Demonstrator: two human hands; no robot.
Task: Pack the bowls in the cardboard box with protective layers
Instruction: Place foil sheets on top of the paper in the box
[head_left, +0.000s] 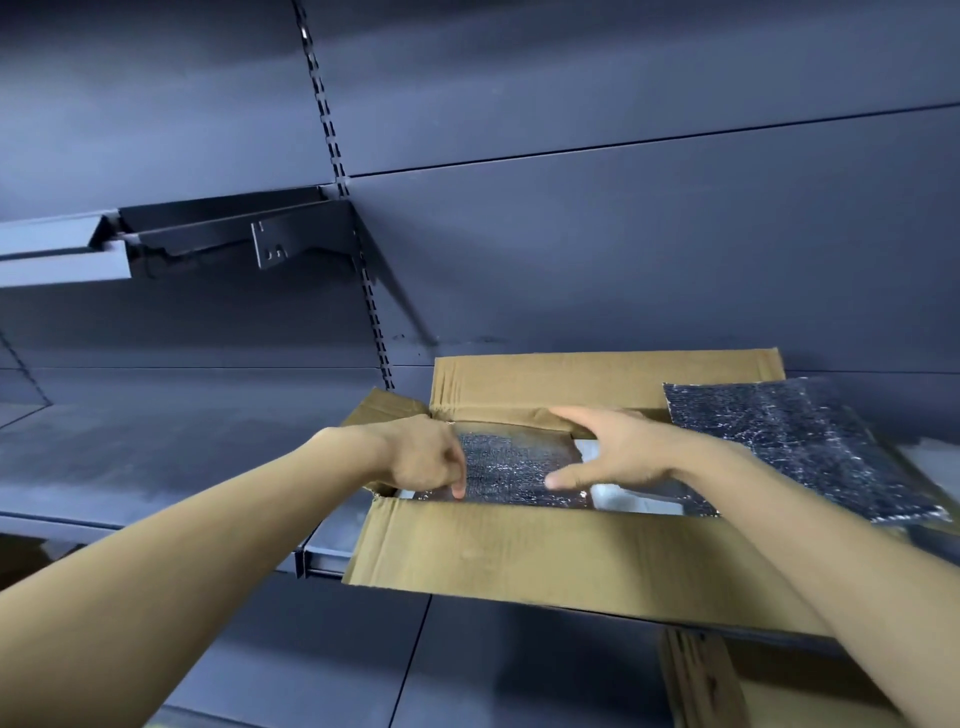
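Forearms (218, 561) reach over the box (519, 551); left hand (423, 457) curls onto the foil sheet (509, 467) between my hands, grip unclear, right hand (618, 452) spread open. Uneven pressing could bunch it, leaving gaps.

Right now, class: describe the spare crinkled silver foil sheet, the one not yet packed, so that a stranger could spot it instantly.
Find the open brown cardboard box on the dark blue metal shelf. At its right end lies a crinkled silver foil sheet. Unlike the matching sheet inside the box, it rests outside the opening.
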